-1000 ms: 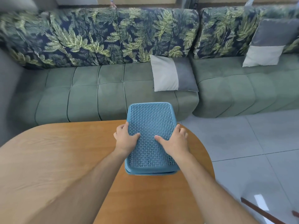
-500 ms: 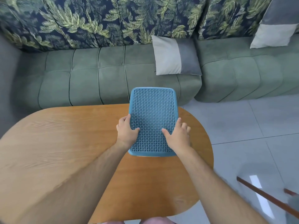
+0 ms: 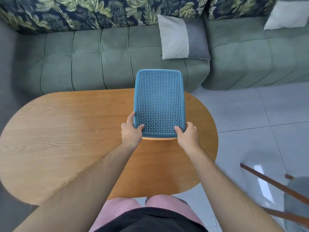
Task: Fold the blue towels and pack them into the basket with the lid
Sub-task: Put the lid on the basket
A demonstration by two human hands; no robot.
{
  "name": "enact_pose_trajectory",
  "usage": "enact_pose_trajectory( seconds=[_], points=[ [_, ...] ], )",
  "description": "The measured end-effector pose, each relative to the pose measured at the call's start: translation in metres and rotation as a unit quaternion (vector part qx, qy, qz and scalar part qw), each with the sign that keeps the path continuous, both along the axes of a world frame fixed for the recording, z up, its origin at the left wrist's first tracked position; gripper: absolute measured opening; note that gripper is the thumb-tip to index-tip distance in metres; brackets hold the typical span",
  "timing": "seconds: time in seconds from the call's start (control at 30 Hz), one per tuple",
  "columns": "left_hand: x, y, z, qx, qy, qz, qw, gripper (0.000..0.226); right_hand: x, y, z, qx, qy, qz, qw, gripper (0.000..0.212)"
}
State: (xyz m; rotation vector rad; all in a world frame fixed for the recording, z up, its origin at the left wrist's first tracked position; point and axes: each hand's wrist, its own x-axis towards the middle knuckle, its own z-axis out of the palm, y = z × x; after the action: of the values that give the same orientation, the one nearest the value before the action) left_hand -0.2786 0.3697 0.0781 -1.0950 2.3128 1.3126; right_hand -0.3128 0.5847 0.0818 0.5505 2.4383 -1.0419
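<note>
Two bare hands hold one blue perforated basket lid (image 3: 159,102) by its near corners. The left hand (image 3: 132,131) is curled on the near left corner: its thumb lies on the top mesh and the other fingers wrap the left edge. The right hand (image 3: 188,135) grips the near right corner the same way, thumb on the mesh and fingers round the side. Whether a basket body sits under the lid cannot be told; only the lid's top and rim show.

Beyond the fingertips, the lid stretches away over the far edge of one oval wooden table (image 3: 75,128), its far end reaching past the table towards the green sofa (image 3: 87,64). A strip of tabletop shows just under the lid's near edge, between the two hands.

No towels can be seen anywhere.

Further off past the fingers, two grey-and-white cushions rest on the sofa: one (image 3: 182,40) straight ahead of the lid, another (image 3: 286,15) far off to the right. Right of the right hand, the tiled floor (image 3: 250,114) is light grey, and a wooden chair frame (image 3: 274,183) crosses the lower right corner.
</note>
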Motion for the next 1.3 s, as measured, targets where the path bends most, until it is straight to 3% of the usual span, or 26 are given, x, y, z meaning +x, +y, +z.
enact_pose_trajectory(
  seconds=[0.17,0.37,0.47,0.63,1.0,1.07,1.17,1.3],
  points=[
    [0.006,0.002,-0.007,0.020,0.000,0.050,0.999,0.062,0.007,0.004,-0.007,-0.029,0.005,-0.038,0.999,0.036],
    [0.008,0.009,-0.014,0.125,-0.046,0.245,0.960,0.042,0.013,0.000,-0.018,-0.087,-0.050,-0.167,0.981,0.037],
    [0.008,0.005,-0.016,0.168,-0.035,0.288,0.942,0.038,0.014,0.000,-0.014,-0.132,-0.062,-0.208,0.967,0.028],
    [0.014,0.011,-0.017,0.164,-0.008,0.315,0.935,0.034,0.015,-0.004,-0.011,-0.137,-0.050,-0.220,0.964,0.024],
    [0.016,0.006,-0.012,0.167,-0.007,0.307,0.937,0.025,0.011,0.000,-0.009,-0.093,-0.062,-0.142,0.984,0.031],
    [0.013,0.003,-0.010,0.126,-0.020,0.243,0.961,0.026,0.010,-0.003,-0.005,-0.036,-0.050,-0.092,0.994,0.034],
    [0.002,-0.002,-0.005,0.037,-0.051,0.117,0.991,0.029,-0.001,-0.007,0.002,0.069,0.020,0.031,0.997,0.057],
    [-0.034,-0.010,-0.002,-0.003,-0.032,0.049,0.998,0.052,-0.035,-0.012,0.004,0.086,0.043,0.094,0.991,0.063]
  ],
)
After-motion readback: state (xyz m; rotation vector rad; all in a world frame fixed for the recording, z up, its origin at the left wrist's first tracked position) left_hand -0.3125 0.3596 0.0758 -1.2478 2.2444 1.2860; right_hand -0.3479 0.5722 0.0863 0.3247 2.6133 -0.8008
